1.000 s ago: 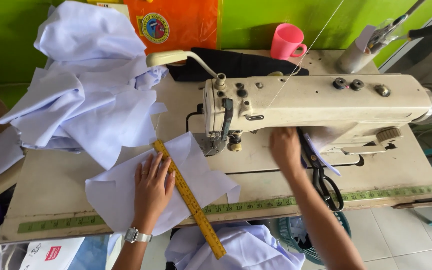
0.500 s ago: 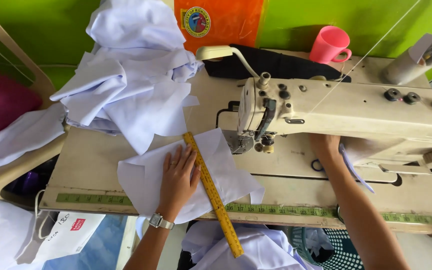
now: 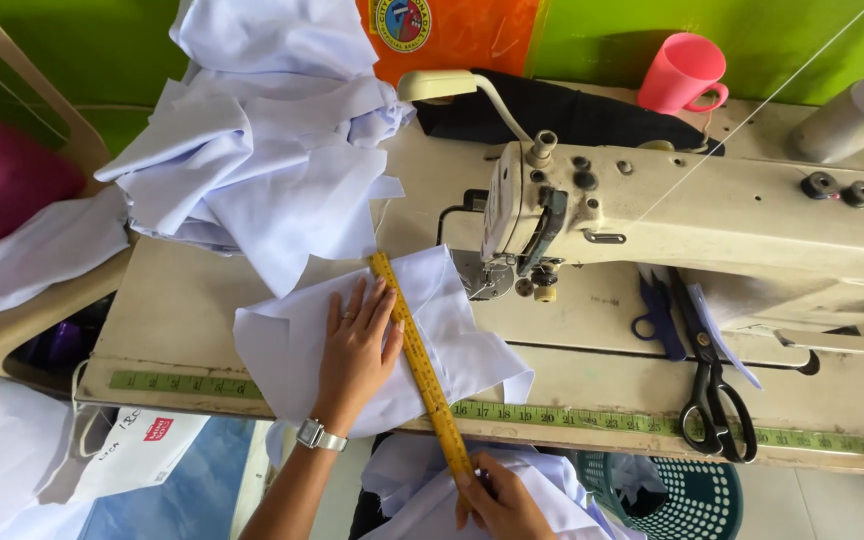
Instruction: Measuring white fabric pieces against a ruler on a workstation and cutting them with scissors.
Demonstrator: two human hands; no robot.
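Note:
My left hand (image 3: 355, 352), with a watch on the wrist, lies flat with spread fingers on a piece of white cloth (image 3: 452, 330) on the sewing table (image 3: 182, 310). A yellow wooden ruler (image 3: 414, 350) runs diagonally across the cloth, just right of that hand. My right hand (image 3: 500, 498) pinches the ruler's near end at the table's front edge. The cloth's far corner reaches the needle area of the cream sewing machine (image 3: 712, 215).
A heap of white garments (image 3: 262, 150) covers the table's far left. Black scissors (image 3: 709, 385) and a blue tool (image 3: 657, 320) lie under the machine arm. A pink cup (image 3: 682, 72) and dark cloth (image 3: 562, 110) sit behind. A green tape measure (image 3: 592, 420) runs along the front edge; a teal basket (image 3: 692, 495) stands below.
My right hand has left the machine bed by the scissors and come down to grip the ruler's near end. The view has shifted left. My left hand stays flat on the cloth.

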